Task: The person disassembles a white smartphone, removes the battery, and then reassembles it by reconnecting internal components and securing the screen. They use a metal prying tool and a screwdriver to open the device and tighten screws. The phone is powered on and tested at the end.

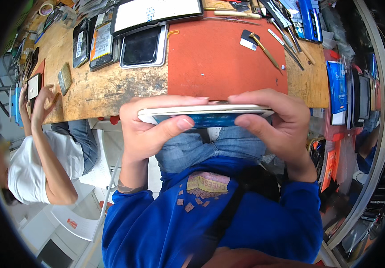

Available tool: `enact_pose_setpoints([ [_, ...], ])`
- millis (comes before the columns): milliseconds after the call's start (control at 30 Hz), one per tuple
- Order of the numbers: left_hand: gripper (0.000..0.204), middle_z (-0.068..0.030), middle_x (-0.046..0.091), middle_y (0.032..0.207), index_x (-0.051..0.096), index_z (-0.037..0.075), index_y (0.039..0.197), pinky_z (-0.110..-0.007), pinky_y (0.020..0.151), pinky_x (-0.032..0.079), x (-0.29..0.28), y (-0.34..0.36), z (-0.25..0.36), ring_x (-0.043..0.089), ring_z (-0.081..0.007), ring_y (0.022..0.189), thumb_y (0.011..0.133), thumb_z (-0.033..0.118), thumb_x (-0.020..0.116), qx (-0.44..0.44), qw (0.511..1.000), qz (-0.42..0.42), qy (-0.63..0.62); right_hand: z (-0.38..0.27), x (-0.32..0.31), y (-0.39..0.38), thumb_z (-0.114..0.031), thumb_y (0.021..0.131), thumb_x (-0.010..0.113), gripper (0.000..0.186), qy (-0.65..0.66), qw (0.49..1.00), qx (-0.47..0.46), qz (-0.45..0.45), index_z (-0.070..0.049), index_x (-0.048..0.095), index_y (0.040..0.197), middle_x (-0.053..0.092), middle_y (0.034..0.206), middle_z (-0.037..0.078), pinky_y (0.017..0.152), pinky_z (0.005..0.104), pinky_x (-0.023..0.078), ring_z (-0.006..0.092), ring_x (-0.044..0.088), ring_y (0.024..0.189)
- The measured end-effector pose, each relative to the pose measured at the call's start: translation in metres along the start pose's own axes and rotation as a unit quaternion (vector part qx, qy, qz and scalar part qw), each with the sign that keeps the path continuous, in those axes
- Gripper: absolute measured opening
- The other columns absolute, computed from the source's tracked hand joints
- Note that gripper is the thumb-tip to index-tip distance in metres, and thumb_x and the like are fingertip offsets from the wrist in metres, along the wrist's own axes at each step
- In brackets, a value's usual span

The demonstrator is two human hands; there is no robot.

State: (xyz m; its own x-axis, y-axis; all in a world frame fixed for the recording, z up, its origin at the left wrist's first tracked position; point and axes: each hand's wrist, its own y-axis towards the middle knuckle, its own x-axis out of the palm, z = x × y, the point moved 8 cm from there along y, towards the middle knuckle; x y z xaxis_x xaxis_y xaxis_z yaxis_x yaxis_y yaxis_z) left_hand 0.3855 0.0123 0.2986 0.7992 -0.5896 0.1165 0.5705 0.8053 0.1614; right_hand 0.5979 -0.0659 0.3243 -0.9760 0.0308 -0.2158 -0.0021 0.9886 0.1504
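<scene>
I see both hands holding a thin white-framed tablet [203, 114] edge-on over the lap, just near of the desk [112, 87] and its orange mat [210, 58]. The left hand [145, 129] is clamped on the tablet's left end, thumb pressed along the blue strip of the near edge and fingers curled over the top. The right hand [279, 123] is clamped on the right end in the same way, thumb tip on the near edge and fingers wrapped over the far side.

I judge the tablet to be light but stiff and fragile: a thin slab with a glass face that would crack if bent or dropped, and whose smooth frame could slip from a loose hold. The sound place to take it is by the short ends, as now, with pressure on the frame rather than the middle of the panel. It may be that the screen is lifted a little from the body along the near edge, but at this angle I cannot be sure.

On the far side of the desk lie another tablet [142, 46], face up, and a brass-handled tool [264, 48]. At the far left another person's hand [40, 100] holds a small phone [34, 85].
</scene>
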Motion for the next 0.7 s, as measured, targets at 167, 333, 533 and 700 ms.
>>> enact_pose_setpoints([
  [167,0.034,-0.0203,0.083,0.106,0.081,-0.01,0.112,-0.031,0.086,0.061,0.007,-0.004,-0.006,0.08,-0.0214,0.094,0.09,0.015,0.086,-0.07,0.997,0.013,0.032,0.007,0.009,0.001,-0.003,0.094,0.085,0.022,0.055,0.998,0.04,-0.01,0.003,0.083,0.115,0.085,0.099,0.012,0.072,0.0244,0.061,0.0104,0.078,0.085],
  [333,0.021,-0.0159,0.084,0.106,0.082,-0.007,0.112,-0.029,0.086,0.062,0.011,-0.001,-0.005,0.079,-0.0162,0.096,0.093,0.002,0.08,-0.069,0.998,-0.006,-0.005,0.012,0.007,-0.006,-0.004,0.093,0.086,0.023,0.061,0.992,0.112,-0.008,0.005,0.083,0.114,0.084,0.097,0.011,0.074,0.0236,0.059,0.0093,0.076,0.085],
  [533,0.018,-0.0111,0.084,0.1,0.083,-0.004,0.11,-0.027,0.082,0.061,0.01,0.001,-0.014,0.077,-0.0126,0.09,0.095,0.006,0.081,-0.102,0.995,0.004,-0.011,0.019,0.009,-0.009,-0.007,0.096,0.083,0.021,0.079,0.983,0.163,0.011,0.007,0.083,0.112,0.082,0.093,0.008,0.071,0.0227,0.056,0.0087,0.073,0.082],
  [700,0.027,-0.0059,0.08,0.104,0.077,-0.002,0.119,-0.027,0.079,0.059,0.004,0.031,-0.036,0.073,-0.0095,0.09,0.1,0.017,0.083,-0.157,0.987,0.027,-0.035,0.038,0.004,0.013,-0.018,0.104,0.078,0.025,0.002,0.992,0.123,-0.008,0.005,0.08,0.112,0.079,0.091,0.003,0.07,0.0199,0.053,0.0041,0.069,0.082],
])
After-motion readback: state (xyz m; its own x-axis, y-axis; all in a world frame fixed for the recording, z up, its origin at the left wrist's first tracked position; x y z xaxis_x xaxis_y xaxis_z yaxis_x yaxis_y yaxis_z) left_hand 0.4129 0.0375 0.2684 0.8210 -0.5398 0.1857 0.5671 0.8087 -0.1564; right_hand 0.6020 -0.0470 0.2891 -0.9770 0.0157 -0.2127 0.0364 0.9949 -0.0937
